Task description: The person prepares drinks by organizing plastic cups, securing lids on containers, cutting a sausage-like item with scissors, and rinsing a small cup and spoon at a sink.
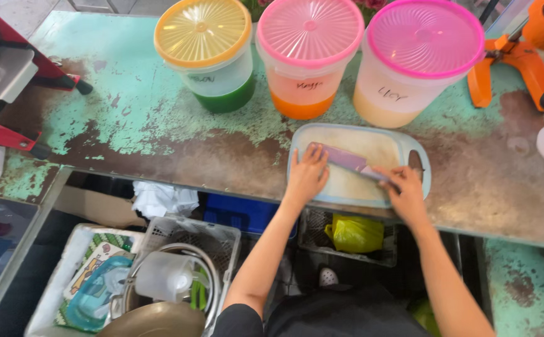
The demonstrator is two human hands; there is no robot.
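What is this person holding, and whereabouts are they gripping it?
The right hand holds a purple knife by its handle end, blade flat on the cutting board. The left hand grips nothing; it rests on the board, fingertips by the blade.

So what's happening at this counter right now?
A person stands at a worn green counter with a pale cutting board in front of them. The left hand rests flat on the board, while the right hand holds a purple knife lying across it. Nothing to cut is visible on the board. Behind it stand three lidded tubs of green, orange and pale liquid.
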